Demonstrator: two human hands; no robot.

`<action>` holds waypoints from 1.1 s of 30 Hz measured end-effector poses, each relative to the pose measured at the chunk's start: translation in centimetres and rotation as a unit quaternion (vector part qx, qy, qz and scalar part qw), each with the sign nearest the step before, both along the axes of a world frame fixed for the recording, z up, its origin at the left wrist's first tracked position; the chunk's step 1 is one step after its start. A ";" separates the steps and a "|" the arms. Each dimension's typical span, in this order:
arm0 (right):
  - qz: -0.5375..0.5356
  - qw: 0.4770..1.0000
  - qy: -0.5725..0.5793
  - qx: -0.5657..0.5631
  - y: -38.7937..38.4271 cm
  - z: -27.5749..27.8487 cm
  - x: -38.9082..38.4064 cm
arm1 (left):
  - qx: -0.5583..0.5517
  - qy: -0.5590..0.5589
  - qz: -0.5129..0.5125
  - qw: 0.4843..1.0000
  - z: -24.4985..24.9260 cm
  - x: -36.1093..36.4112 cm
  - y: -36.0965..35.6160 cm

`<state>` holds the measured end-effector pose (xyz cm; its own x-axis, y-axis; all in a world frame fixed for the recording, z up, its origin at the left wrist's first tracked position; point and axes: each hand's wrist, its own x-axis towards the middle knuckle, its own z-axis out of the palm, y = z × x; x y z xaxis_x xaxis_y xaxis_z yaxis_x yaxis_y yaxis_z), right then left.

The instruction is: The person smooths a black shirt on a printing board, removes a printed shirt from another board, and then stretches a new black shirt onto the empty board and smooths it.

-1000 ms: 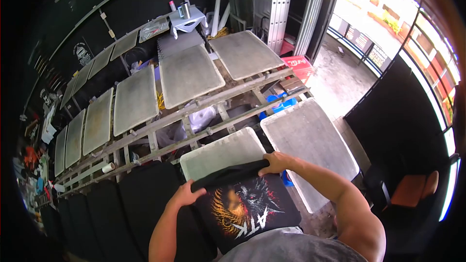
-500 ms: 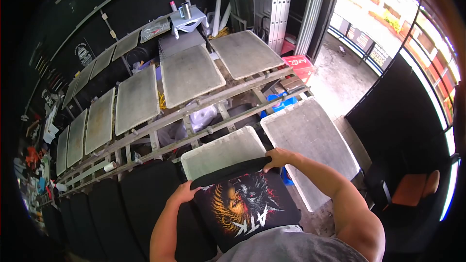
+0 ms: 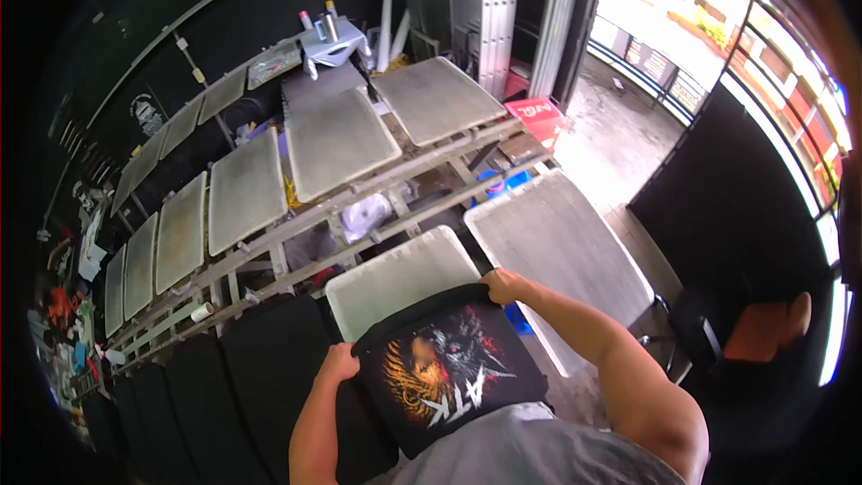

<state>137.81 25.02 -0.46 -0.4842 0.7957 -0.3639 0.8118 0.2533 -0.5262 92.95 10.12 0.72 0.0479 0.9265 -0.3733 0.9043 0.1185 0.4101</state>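
Observation:
A black T-shirt [image 3: 516, 361] with a colourful print and the white letters ATK is stretched over the near end of a grey board [image 3: 395, 292]. My left hand [image 3: 340, 362] is closed on the shirt's left edge, beside the print. At the far right corner of the shirt, my right hand [image 3: 503, 286] grips the rolled edge of the cloth. Beyond that edge the far part of the board lies bare. Black cloth [image 3: 278, 368] covers the neighbouring boards to the left.
A bare grey board [image 3: 566, 251] lies to my right. Across the wooden rails [image 3: 422, 175] runs another row of boards [image 3: 341, 144]. A red box [image 3: 536, 117] stands by the doorway, and a chair with an orange seat [image 3: 754, 355] is at the right.
The view has shifted slightly, so the boards sit a little further left. Both hands keep their hold on the shirt, and its far edge lies about the same across the board.

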 end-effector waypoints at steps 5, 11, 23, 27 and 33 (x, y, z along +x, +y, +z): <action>0.067 0.998 0.006 0.016 -11.0 -1.1 3.2 | -0.057 -0.012 0.034 0.998 0.2 5.2 -9.9; 0.257 0.956 -0.066 -0.128 -20.0 0.4 10.4 | -0.243 -0.027 -0.191 0.951 1.6 5.9 -20.3; 0.111 0.988 0.021 0.101 -7.0 2.1 6.9 | 0.059 -0.082 0.105 0.989 6.2 3.8 -10.0; 0.025 0.997 0.064 0.020 -8.3 4.7 6.7 | -0.037 -0.105 0.048 0.993 7.2 5.2 -11.0; 0.048 0.971 -0.090 -0.216 -11.8 8.4 6.0 | 0.014 0.037 -0.078 0.996 4.6 2.9 -11.7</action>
<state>143.81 13.20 7.89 -0.4466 0.5039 -0.7393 0.8839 0.1206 -0.4518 95.82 -1.61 5.37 0.1653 0.9199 -0.3555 0.9389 -0.0364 0.3424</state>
